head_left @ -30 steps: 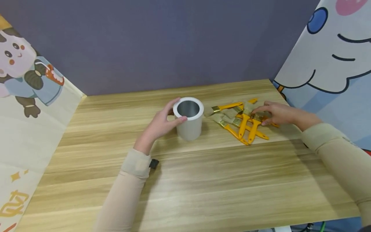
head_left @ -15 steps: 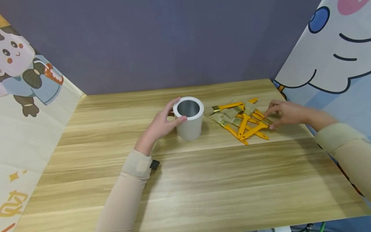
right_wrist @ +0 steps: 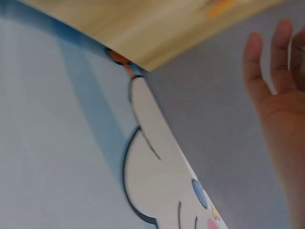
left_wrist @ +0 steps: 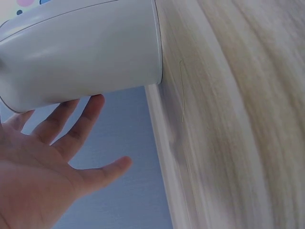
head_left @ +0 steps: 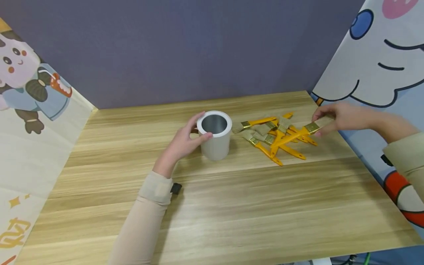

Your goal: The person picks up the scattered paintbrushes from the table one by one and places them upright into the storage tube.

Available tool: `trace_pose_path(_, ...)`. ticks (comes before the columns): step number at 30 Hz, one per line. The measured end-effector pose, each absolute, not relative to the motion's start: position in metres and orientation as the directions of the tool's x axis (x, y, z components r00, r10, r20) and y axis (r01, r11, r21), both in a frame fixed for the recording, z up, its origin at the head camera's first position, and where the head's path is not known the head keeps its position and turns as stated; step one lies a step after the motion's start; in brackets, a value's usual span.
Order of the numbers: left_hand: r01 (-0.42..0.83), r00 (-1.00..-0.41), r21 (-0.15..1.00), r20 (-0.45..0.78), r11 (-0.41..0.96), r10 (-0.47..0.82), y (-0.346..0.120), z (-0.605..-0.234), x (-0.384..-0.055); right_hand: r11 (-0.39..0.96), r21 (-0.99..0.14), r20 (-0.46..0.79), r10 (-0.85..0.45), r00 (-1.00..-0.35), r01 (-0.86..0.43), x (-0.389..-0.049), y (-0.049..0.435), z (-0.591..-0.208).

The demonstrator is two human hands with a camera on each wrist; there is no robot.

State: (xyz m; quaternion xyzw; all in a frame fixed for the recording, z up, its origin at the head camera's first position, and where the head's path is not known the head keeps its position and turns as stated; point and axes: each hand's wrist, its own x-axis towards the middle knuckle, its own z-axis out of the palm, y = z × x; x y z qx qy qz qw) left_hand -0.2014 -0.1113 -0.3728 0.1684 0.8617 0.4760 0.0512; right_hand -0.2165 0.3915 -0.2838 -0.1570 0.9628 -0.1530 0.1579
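In the head view my left hand (head_left: 183, 143) grips a round white can (head_left: 216, 148) with a silver-grey inside. The thumb lies at the near rim and the fingers go round its left side. The left wrist view shows the can's wall (left_wrist: 86, 55) with fingertips against it. My right hand (head_left: 349, 117) pinches a paintbrush (head_left: 294, 137) by its bristle end. Its yellow handle points left, over a heap of similar paintbrushes (head_left: 264, 150) beside the can. The right wrist view catches part of the right hand (right_wrist: 283, 107), with the held brush hidden.
Everything rests on a wood-grain table (head_left: 232, 213). A grey-blue wall (head_left: 205, 51) rises behind it. Cartoon-printed panels stand at the left (head_left: 36, 81) and right (head_left: 374, 73). Cables (head_left: 352, 258) show below the table's front right edge.
My right hand has drawn one paintbrush from the heap by its bristle end, moving right and swinging its handle to point left. The left hand and can have stayed in place.
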Motion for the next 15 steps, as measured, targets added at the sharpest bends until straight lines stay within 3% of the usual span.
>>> trace_pose_path(7, 0.242, -0.937, 0.838, 0.073, 0.488, 0.341, -0.112, -0.373, -0.201, 0.906, -0.369, -0.173, -0.285, -0.943, -0.206, -0.219, 0.369, -0.249)
trace_pose_path(15, 0.254, -0.936, 0.838, 0.087, 0.482, 0.342, -0.111, -0.374, -0.2, 0.846, -0.465, -0.055, -0.322, -0.945, -0.261, -0.226, 0.334, -0.212)
